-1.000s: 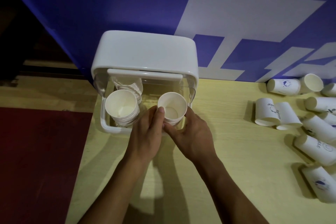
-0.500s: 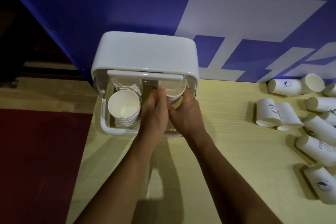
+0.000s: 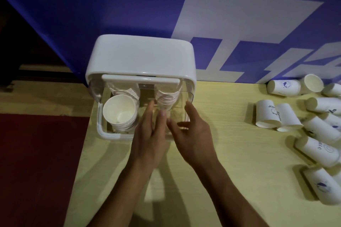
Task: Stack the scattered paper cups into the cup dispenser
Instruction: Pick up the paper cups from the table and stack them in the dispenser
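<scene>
Both hands empty, fingers spread. The left hand (image 3: 149,134) and right hand (image 3: 191,134) hover palm-down at the open front of the white cup dispenser (image 3: 140,57). Just beyond the fingertips, the right-hand stack (image 3: 167,97) hangs inside the dispenser; a second stack of paper cups (image 3: 120,114) stands mouth-up to the left of the left hand. The scattered paper cups (image 3: 313,131) lie on their sides on the yellow tabletop (image 3: 230,153), well apart to the right of the right hand, the nearer one. Their long axes point in mixed directions. Their prints are blue logos and partial lettering, unreadable. Likely next move: a rightward reach
</scene>
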A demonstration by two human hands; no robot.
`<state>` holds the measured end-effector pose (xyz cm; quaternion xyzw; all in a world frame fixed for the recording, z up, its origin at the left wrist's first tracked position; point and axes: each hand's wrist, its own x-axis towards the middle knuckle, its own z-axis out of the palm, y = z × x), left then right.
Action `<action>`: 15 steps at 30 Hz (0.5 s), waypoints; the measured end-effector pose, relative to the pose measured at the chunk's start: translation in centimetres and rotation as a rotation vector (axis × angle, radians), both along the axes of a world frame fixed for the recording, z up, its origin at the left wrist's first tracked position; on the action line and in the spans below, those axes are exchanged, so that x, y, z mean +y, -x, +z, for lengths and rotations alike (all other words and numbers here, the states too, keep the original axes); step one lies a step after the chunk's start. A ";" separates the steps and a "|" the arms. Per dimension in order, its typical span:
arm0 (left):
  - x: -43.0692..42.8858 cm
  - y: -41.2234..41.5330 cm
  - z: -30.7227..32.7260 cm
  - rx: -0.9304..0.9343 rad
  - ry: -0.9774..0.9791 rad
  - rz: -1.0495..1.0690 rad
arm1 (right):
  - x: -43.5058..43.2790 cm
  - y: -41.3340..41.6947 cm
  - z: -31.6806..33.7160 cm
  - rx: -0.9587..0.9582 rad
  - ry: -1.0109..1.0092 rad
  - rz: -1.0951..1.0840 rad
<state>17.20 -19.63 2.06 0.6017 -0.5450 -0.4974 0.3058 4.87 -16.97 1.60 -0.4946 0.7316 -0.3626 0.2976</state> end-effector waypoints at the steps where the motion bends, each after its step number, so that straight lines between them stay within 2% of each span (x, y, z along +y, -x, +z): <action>1: 1.6 -0.2 0.2 -0.018 0.010 -0.025 | 1.5 0.8 0.6 0.003 -0.020 -0.021; 4: 5.2 0.8 1.1 -0.139 0.205 -0.117 | 5.0 4.4 1.4 -0.033 -0.076 -0.147; 6: 5.9 3.5 1.3 -0.148 0.307 -0.211 | 6.7 7.9 1.2 -0.023 -0.097 -0.231; 9: 5.0 10.0 1.0 -0.209 0.393 -0.479 | 9.1 13.9 1.1 0.016 -0.126 -0.339; 12: 2.6 17.9 -1.3 -0.395 0.487 -0.804 | 11.7 19.7 1.4 0.054 -0.136 -0.448; 15: -0.6 24.7 -3.1 -0.669 0.663 -1.056 | 14.6 24.7 1.7 0.075 -0.147 -0.526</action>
